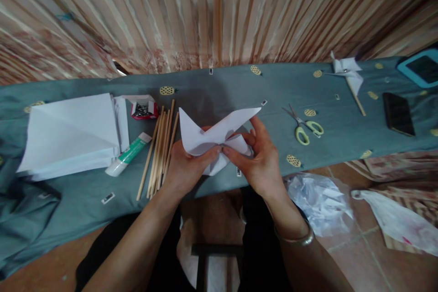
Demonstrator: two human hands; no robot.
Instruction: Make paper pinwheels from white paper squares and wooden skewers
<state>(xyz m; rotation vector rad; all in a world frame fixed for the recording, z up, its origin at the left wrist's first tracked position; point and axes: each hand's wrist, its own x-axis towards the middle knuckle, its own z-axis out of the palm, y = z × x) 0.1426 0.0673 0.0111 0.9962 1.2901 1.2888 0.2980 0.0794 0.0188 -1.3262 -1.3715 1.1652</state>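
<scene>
Between your left hand (186, 164) and right hand (262, 162) you pinch matt white paper (214, 139), smooth and creased. Just left of your grip lie bare wooden sticks (160, 146), pale and unvarnished, then a glossy plastic glue tube (128, 155) and a matt paper stack (73, 134). Right of your grip, the scissors (303, 125) show shiny metal blades and smooth plastic handles. Under everything lies dull teal cloth (219, 84). A metal bangle (297, 239) glints on your right wrist.
</scene>
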